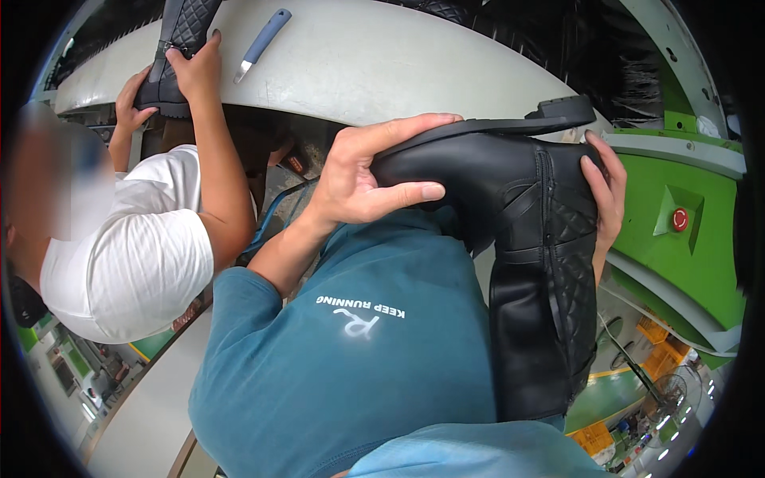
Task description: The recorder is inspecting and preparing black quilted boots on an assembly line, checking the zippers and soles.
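A tall black boot point(518, 263) is held upside down in front of my chest, its shaft hanging down and its sole on top. Quilted panels, a side zip and straps show on the shaft. My left hand point(362, 171) grips the toe end, thumb on the upper and fingers over the sole. At the heel end, my right hand point(610, 187) wraps round the back of the boot, its palm partly hidden. The black sole point(494, 126) with its block heel point(566, 110) appears to stand slightly off the upper at the heel end.
A pale worktable point(335, 72) curves across the far side, with a blue-handled knife point(263, 44) on it. To the left, a co-worker in a white shirt point(135, 271) holds another black quilted boot point(179, 56). A green machine with a red button point(679, 220) stands at right.
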`<state>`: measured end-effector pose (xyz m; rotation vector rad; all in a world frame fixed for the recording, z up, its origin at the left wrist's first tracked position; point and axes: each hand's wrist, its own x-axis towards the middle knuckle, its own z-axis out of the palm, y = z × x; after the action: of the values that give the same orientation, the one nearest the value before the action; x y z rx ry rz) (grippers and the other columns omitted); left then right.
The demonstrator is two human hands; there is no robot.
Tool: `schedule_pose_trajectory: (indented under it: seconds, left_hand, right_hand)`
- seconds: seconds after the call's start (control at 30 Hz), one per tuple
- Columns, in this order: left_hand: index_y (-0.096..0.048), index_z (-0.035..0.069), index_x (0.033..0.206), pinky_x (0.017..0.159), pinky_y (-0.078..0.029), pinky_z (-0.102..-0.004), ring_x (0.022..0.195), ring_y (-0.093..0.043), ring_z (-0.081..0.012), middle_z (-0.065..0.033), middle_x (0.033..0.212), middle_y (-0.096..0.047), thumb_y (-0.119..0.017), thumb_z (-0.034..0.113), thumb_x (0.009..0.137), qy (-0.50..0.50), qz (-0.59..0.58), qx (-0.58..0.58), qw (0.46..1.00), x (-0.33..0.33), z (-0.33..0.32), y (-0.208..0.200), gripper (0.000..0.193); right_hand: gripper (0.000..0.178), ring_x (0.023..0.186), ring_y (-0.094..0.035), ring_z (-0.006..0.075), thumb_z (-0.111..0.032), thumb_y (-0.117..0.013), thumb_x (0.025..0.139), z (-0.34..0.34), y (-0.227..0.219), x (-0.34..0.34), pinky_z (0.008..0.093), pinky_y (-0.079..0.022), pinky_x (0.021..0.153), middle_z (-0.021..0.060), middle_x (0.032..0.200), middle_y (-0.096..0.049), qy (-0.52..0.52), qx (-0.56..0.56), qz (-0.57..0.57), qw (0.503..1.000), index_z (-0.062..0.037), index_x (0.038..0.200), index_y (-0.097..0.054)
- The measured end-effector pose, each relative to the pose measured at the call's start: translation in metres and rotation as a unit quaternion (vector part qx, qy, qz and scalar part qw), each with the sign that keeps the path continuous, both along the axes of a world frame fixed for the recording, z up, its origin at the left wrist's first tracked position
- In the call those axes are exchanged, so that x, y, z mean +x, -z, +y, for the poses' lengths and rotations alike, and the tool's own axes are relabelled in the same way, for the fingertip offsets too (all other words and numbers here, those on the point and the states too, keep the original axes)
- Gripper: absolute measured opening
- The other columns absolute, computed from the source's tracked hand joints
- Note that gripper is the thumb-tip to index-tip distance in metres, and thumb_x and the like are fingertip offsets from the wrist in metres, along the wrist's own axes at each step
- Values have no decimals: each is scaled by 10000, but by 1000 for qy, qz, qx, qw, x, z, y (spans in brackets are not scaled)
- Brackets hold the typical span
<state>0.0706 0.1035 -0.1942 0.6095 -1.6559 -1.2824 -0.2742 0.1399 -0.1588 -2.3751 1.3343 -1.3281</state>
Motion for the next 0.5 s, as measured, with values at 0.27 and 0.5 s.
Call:
schedule_pose_trajectory:
  seconds: [0.27, 0.5]
  left_hand:
    - [-515, -16, 1621, 1115, -558, -369, 1347, -687, -245, -191, 1465, -704, -927, 125, 868, -20, 1, 174, 985, 2, 5, 20, 870]
    - [-226, 1, 1747, 1320, -365, -455, 1624, -405, -340, -254, 1779, -326, -857, 61, 803, 134, 186, 236, 944, 33, 25, 38, 1137]
  right_hand:
    - [595, 1457, -585, 312, -78, -787, 933, -38, -22, -22, 414, -411, 1257, 190, 1554, -612, -88, 246, 68, 963, 5, 1504, -643]
    - [528, 1373, -602, 261, -224, -736, 1061, -16, 67, -97, 384, -455, 1193, 129, 1463, -636, -47, 374, -204, 904, 9, 1508, -580]
